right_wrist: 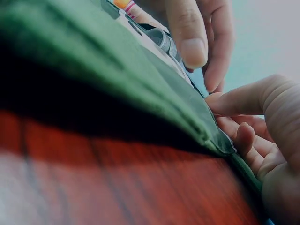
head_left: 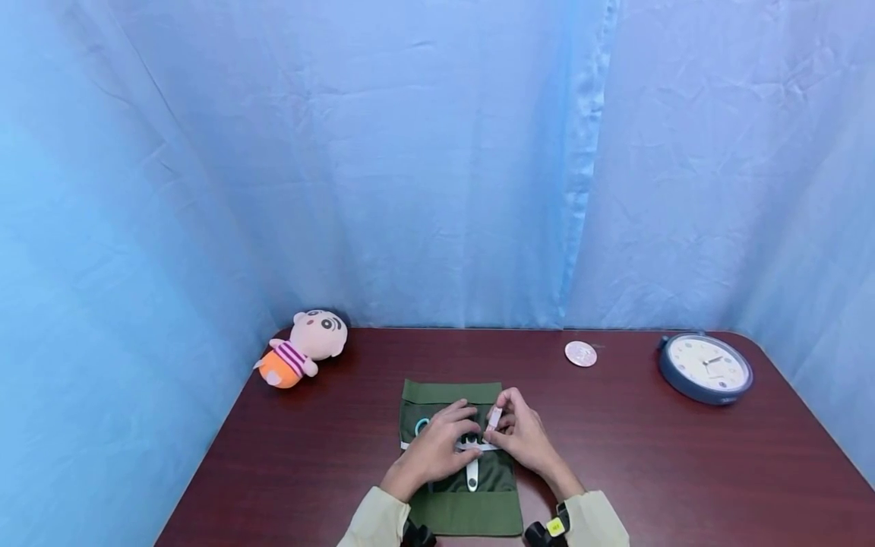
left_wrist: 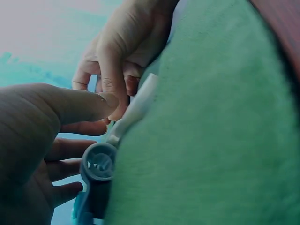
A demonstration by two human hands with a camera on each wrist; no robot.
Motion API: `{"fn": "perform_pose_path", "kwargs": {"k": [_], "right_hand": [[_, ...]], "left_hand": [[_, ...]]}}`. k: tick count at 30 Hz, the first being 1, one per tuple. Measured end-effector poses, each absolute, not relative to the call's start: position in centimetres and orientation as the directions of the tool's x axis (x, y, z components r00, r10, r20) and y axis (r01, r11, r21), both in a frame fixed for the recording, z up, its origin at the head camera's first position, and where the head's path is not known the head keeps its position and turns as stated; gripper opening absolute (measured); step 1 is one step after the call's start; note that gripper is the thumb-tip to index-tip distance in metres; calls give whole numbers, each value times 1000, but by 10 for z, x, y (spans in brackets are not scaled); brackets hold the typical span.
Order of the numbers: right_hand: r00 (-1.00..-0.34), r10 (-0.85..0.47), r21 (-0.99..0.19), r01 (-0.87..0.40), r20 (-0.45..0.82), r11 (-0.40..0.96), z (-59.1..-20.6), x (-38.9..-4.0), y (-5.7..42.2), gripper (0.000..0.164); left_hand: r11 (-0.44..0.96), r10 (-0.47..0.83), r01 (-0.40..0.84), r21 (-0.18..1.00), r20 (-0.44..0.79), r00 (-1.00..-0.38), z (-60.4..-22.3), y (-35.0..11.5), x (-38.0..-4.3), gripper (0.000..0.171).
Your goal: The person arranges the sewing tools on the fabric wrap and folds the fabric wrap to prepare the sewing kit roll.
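A green cloth pouch lies unfolded on the table, with a white elastic strap across its middle. Under the strap sits a slim tool with a white handle, and a light-blue loop handle shows at the left. My right hand pinches a small whitish-pink piece above the pouch's right side; its kind is unclear. Over the middle of the pouch hovers my left hand, fingers loosely bent, thumb near the white handle. A grey round end shows beside the left fingers in the left wrist view.
On the dark red-brown table, a plush doll lies at the back left. A round pale disc is at the back, and a blue-rimmed clock lies at the back right. Blue curtains stand behind the table.
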State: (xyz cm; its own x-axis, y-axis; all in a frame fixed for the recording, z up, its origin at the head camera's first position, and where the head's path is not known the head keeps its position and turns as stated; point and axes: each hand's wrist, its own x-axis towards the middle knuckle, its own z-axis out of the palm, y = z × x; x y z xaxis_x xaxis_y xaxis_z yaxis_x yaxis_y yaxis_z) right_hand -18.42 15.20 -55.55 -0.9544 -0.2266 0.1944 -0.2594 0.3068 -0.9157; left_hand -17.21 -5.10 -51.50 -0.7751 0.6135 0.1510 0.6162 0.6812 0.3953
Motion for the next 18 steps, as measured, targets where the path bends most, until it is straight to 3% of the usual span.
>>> {"fn": "perform_pose_path", "kwargs": {"k": [9,18], "right_hand": [[-975,-158,-916,-201,154,348,-553,-183,150,46],[-977,-121,-921,-206,175,329,-553,-182,151,46]], "left_hand": [[681,625,657,323,211,-752,-525,-43,-171,19],[717,576,623,313,238,-782,-528,-31,-171,8]]}}
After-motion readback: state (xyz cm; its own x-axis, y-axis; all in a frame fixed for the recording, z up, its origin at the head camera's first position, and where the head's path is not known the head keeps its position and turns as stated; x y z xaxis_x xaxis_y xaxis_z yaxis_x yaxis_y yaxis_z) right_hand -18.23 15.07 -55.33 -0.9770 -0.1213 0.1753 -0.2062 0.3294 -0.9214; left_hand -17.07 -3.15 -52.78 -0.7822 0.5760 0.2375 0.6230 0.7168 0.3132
